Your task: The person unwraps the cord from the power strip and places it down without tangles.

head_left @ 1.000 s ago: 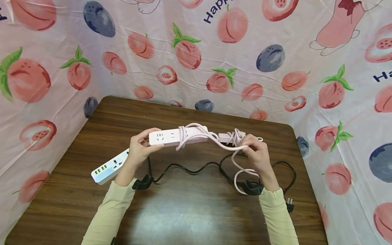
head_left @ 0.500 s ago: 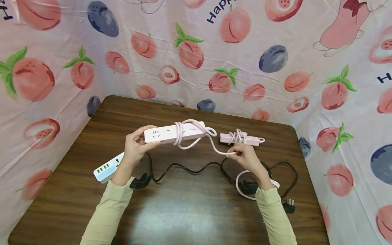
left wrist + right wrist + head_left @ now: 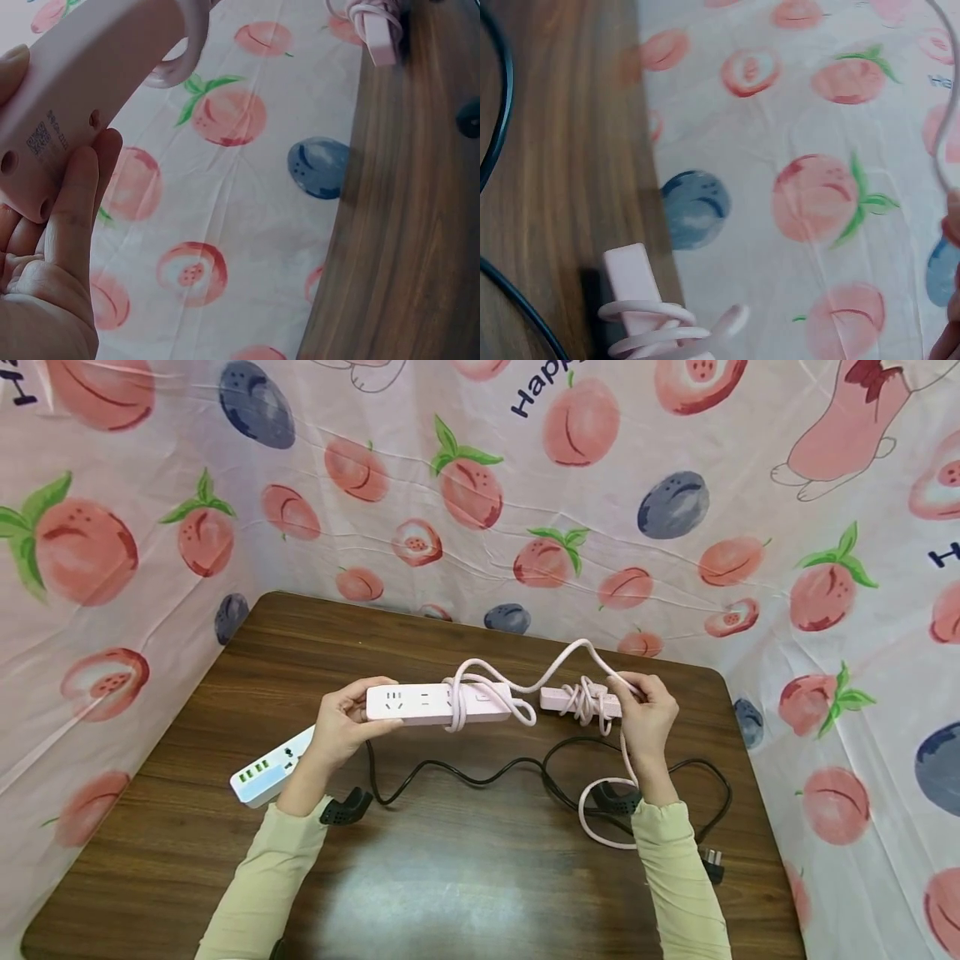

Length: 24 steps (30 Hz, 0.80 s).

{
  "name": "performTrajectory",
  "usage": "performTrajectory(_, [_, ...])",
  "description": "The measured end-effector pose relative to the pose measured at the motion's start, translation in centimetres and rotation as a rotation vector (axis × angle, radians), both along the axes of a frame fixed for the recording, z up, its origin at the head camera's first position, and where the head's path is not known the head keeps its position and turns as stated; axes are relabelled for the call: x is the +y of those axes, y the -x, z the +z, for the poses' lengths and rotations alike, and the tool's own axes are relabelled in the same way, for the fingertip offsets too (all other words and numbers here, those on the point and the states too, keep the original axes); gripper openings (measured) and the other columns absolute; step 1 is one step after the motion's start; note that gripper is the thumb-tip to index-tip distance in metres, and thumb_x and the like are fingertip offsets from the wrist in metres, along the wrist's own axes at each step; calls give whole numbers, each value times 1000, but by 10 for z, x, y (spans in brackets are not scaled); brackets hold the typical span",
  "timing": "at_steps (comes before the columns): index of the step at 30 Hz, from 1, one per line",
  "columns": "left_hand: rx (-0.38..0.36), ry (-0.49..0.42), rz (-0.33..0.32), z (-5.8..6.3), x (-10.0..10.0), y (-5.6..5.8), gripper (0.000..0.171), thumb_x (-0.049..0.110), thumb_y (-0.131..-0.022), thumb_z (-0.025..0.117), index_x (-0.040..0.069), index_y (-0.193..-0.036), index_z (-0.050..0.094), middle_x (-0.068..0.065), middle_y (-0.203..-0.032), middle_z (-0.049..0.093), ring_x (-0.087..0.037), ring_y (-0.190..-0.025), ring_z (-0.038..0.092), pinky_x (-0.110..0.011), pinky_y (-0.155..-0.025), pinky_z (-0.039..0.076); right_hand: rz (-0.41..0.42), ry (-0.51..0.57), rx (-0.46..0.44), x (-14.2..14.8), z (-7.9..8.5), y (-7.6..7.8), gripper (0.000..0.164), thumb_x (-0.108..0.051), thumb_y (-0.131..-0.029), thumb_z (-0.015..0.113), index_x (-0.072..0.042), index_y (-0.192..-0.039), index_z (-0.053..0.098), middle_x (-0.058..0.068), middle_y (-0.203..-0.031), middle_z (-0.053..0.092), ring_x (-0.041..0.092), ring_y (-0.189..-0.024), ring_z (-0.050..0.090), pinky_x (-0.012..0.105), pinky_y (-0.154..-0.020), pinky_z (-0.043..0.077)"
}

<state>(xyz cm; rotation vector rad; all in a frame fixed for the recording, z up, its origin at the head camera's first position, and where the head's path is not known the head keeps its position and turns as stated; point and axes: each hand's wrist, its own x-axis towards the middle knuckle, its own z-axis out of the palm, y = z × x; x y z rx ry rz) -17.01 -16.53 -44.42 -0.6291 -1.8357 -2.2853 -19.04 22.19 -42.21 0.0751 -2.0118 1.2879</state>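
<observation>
My left hand [image 3: 339, 720] grips the left end of a pale pink power strip [image 3: 405, 704] and holds it up over the table, socket side showing in the head view. Its underside with a printed code faces the left wrist camera. Loops of the strip's pink cord [image 3: 558, 662] wrap its right half. From there the cord arches up to my right hand [image 3: 647, 710], which pinches it between thumb and fingers. Below that hand the cord's free part hangs down in a curve. In the right wrist view only some fingertips [image 3: 951, 217] show at the edge.
A second, smaller pink power strip [image 3: 557, 700], wound in its own cord, lies at the back right. A white power strip [image 3: 258, 777] with green USB ports lies at left, partly behind my left arm. Its black cord [image 3: 472, 779] runs right to a black plug [image 3: 712, 864].
My right hand went left and down with the cord, then back up and right, drawing out a higher arch. The pink strip in my left hand shifted slightly; its loops look looser.
</observation>
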Motion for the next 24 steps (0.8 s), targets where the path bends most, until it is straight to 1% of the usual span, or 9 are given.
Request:
performTrajectory(3, [-3, 6, 11, -3, 1, 2, 49, -26, -64, 69, -20, -110, 54, -4, -91, 66, -12, -80, 63, -20, -64, 53, 74, 148, 62, 7, 6, -8, 7, 13, -76, 69, 15, -82, 67, 0, -68, 56, 2, -63, 46, 11, -54, 36])
performTrajectory(5, [-1, 8, 25, -5, 1, 3, 49, -26, -63, 69, -19, -110, 55, -5, -91, 66, -12, -80, 63, -20, -64, 53, 153, 215, 102, 11, 11, -16, 7, 19, -76, 65, 20, -83, 63, -3, -70, 57, 3, -66, 47, 11, -57, 38])
performTrajectory(7, [-1, 9, 43, -7, 1, 4, 49, -26, -63, 69, -20, -110, 54, -4, -91, 66, -12, -80, 63, -20, -64, 53, 251, 281, 136, 15, 15, -23, 8, 26, -75, 59, 23, -82, 60, -1, -73, 59, 6, -69, 51, 12, -59, 41])
performTrajectory(9, [-2, 11, 72, -7, 1, 5, 49, -26, -63, 69, -22, -110, 53, -4, -92, 66, -11, -80, 63, -20, -64, 53, 346, 316, 167, 19, 16, -30, 12, 30, -73, 56, 23, -81, 61, 2, -75, 61, 9, -72, 55, 14, -64, 45])
performTrajectory(12, [-3, 8, 123, -7, 2, 7, 50, -28, -63, 68, -23, -110, 52, -2, -92, 66, -10, -80, 63, -19, -64, 53, 509, 337, 180, 30, 11, -38, 12, 28, -73, 59, 20, -80, 63, 8, -80, 62, 15, -78, 57, 17, -68, 49])
performTrajectory(15, [5, -6, 164, -5, 2, 8, 50, -30, -62, 67, -23, -109, 53, -1, -91, 66, -9, -79, 62, -18, -63, 52, 656, 262, 111, 41, 8, -43, 21, 31, -69, 60, 15, -81, 66, 10, -83, 61, 17, -82, 57, 18, -69, 49])
performTrajectory(17, [10, -18, 177, -4, 2, 9, 51, -31, -61, 66, -24, -109, 52, -2, -90, 66, -9, -79, 62, -17, -63, 52, 724, 171, 35, 45, 10, -47, 27, 34, -65, 59, 13, -81, 67, 10, -82, 59, 16, -83, 55, 17, -68, 49])
performTrajectory(20, [7, -34, 197, -2, 2, 9, 50, -31, -61, 66, -25, -108, 51, -2, -90, 66, -9, -78, 61, -17, -63, 52, 795, -16, -57, 50, 15, -51, 39, 39, -58, 58, 8, -80, 68, 11, -78, 58, 14, -80, 55, 16, -63, 47])
performTrajectory(24, [-20, -60, 234, 0, 1, 9, 49, -31, -63, 66, -25, -109, 51, -2, -90, 67, -9, -78, 61, -17, -63, 52, 853, -265, -142, 57, 14, -52, 38, 30, -59, 68, -3, -79, 70, 6, -74, 58, 14, -73, 50, 22, -60, 42])
